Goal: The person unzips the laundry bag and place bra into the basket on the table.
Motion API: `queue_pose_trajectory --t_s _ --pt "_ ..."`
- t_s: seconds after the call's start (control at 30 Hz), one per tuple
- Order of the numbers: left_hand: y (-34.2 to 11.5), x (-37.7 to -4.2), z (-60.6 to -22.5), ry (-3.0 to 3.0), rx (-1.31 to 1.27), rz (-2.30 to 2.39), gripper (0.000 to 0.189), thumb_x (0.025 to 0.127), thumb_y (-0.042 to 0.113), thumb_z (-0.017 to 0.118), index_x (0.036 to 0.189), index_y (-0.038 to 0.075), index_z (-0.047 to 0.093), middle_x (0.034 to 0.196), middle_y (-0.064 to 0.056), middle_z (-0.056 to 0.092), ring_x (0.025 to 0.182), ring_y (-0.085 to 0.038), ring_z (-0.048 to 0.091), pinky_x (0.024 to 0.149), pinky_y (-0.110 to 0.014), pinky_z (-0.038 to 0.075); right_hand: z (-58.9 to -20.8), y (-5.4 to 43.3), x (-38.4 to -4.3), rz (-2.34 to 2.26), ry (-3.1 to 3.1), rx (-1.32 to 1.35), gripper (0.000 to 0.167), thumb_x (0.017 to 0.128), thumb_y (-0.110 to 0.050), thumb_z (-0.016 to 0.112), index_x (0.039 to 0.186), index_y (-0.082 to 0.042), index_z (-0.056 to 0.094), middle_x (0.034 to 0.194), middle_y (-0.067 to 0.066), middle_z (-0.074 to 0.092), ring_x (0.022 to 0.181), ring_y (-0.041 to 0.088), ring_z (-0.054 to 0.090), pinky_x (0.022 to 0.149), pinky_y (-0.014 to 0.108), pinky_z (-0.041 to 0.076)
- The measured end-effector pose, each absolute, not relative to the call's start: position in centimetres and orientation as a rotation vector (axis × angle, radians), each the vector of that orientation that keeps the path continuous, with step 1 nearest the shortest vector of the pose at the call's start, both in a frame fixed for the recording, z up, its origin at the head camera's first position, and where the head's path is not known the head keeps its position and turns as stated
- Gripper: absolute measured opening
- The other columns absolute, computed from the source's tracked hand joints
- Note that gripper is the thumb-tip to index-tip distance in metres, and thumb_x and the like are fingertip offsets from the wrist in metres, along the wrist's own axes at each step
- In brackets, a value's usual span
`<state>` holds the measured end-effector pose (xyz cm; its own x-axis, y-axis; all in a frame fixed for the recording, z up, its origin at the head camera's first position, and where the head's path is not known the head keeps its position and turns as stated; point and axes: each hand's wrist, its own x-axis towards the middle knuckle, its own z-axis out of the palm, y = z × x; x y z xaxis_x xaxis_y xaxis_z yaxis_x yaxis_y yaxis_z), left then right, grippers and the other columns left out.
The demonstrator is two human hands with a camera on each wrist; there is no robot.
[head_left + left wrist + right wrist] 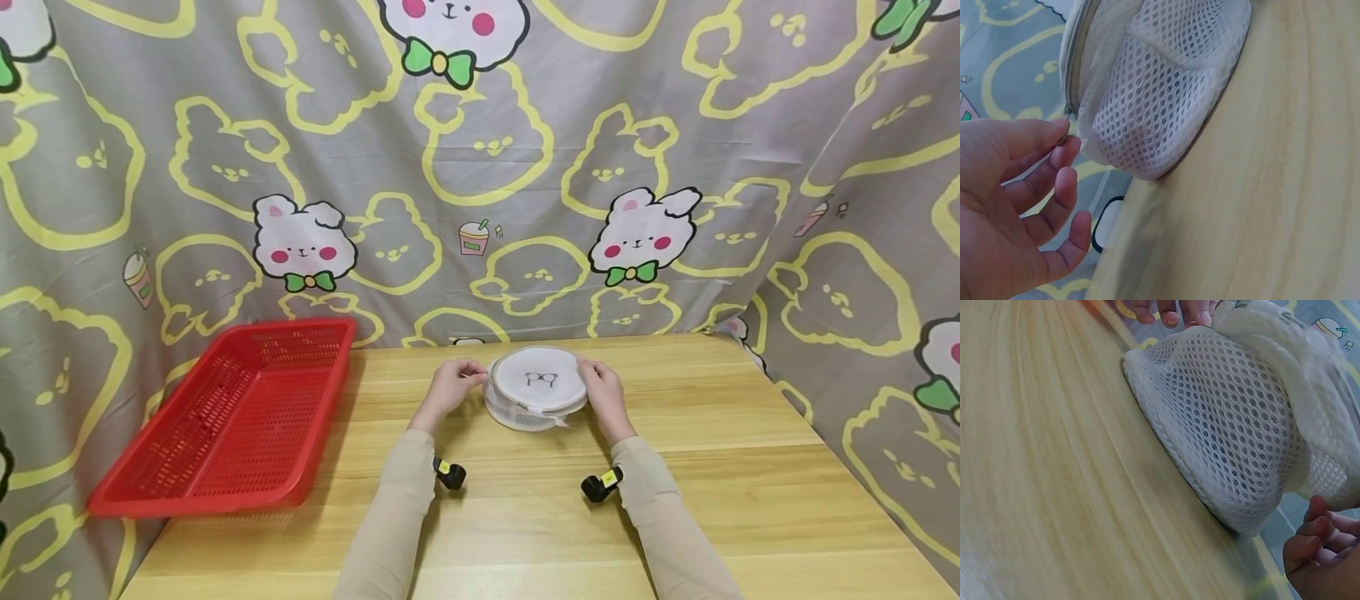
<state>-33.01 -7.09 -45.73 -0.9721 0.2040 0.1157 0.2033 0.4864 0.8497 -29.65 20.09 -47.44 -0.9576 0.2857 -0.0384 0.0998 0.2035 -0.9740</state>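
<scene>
A round white mesh laundry bag (536, 387) stands on the table, its pale flat top printed with a small dark bra-like drawing. My left hand (452, 383) is at the bag's left side; in the left wrist view its thumb and index finger pinch the zipper pull (1065, 125) at the end of the zipper track (1072, 59). The honeycomb mesh wall (1154, 94) bulges beside that hand. On the other side my right hand (603, 396) grips the top's right edge, and the right wrist view shows its fingers (1304, 550) curled by the rim.
A red perforated plastic basket (255, 425) sits at the left of the wooden table (517, 517). Behind and beside the table hangs a grey curtain (525, 225) with cartoon animals. Each sleeved wrist carries a small black camera (450, 475).
</scene>
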Motion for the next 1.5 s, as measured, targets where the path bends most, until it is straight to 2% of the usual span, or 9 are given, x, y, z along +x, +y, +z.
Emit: queue_pose_trajectory --t_s 0.13,0.23,0.4,0.57,1.07,1.23,1.37,1.5 --pt "-7.0 -33.6 -45.8 2.716 0.346 1.551 0.011 0.091 0.017 0.068 0.094 0.008 0.072 0.092 -0.006 0.072 0.085 -0.015 0.06 0.075 -0.026 0.047 -47.4 20.1 -29.6 1.863 -2.313 -0.376 0.056 0.099 -0.05 0.046 0.124 -0.001 0.059 0.107 0.013 0.06 0.074 0.009 0.05 0.063 0.019 0.042" --pt "-6.8 -33.9 -45.8 2.703 0.313 1.563 0.011 0.091 0.017 0.068 0.095 0.007 0.072 0.093 -0.007 0.072 0.085 -0.016 0.06 0.074 -0.026 0.047 -47.4 20.2 -29.5 1.88 -2.297 -0.364 0.056 0.098 -0.05 0.048 0.122 -0.001 0.06 0.092 0.006 0.057 0.059 0.006 0.044 0.054 0.019 0.04" --pt "-6.6 -34.5 -45.8 2.683 0.266 1.586 0.011 0.091 0.017 0.068 0.095 0.008 0.072 0.096 -0.007 0.071 0.089 -0.018 0.06 0.078 -0.028 0.047 -47.5 20.3 -29.6 1.89 -2.295 -0.343 0.053 0.099 -0.046 0.05 0.116 0.002 0.062 0.075 -0.003 0.052 0.053 0.004 0.042 0.05 0.02 0.039" --pt "-6.4 -34.8 -45.8 2.683 0.241 1.587 0.011 0.09 0.017 0.069 0.095 0.008 0.073 0.096 -0.008 0.071 0.09 -0.019 0.061 0.082 -0.031 0.049 -47.7 20.3 -29.7 1.917 -2.309 -0.33 0.051 0.099 -0.042 0.05 0.115 0.005 0.061 0.067 -0.005 0.05 0.051 0.003 0.044 0.05 0.021 0.041" --pt "-6.1 -35.2 -45.9 2.728 0.275 1.548 0.009 0.09 0.014 0.069 0.094 0.006 0.072 0.095 -0.009 0.072 0.088 -0.019 0.063 0.083 -0.033 0.051 -47.8 20.0 -29.9 1.966 -2.327 -0.315 0.04 0.095 -0.025 0.06 0.117 0.008 0.059 0.072 -0.006 0.056 0.056 0.002 0.048 0.052 0.018 0.042" --pt "-6.1 -35.1 -46.0 2.74 0.282 1.545 0.01 0.09 0.015 0.069 0.093 0.007 0.072 0.094 -0.008 0.072 0.087 -0.018 0.063 0.082 -0.032 0.05 -48.0 19.8 -30.0 1.901 -2.332 -0.313 0.038 0.095 -0.02 0.059 0.12 0.009 0.059 0.089 0.006 0.065 0.066 0.002 0.054 0.06 0.015 0.047" --pt "-6.2 -34.9 -46.0 2.724 0.277 1.566 0.01 0.089 0.016 0.07 0.093 0.007 0.072 0.093 -0.007 0.071 0.087 -0.017 0.062 0.08 -0.03 0.049 -48.1 19.8 -30.1 1.878 -2.323 -0.306 0.035 0.097 -0.018 0.055 0.119 0.009 0.059 0.104 0.017 0.065 0.073 0.002 0.055 0.066 0.013 0.048" --pt "-6.3 -34.6 -45.9 2.715 0.287 1.586 0.01 0.089 0.017 0.07 0.093 0.008 0.072 0.093 -0.007 0.07 0.088 -0.018 0.061 0.078 -0.029 0.049 -48.1 19.7 -30.1 1.876 -2.298 -0.309 0.033 0.098 -0.016 0.053 0.119 0.009 0.059 0.107 0.02 0.065 0.073 0.001 0.056 0.066 0.013 0.048"
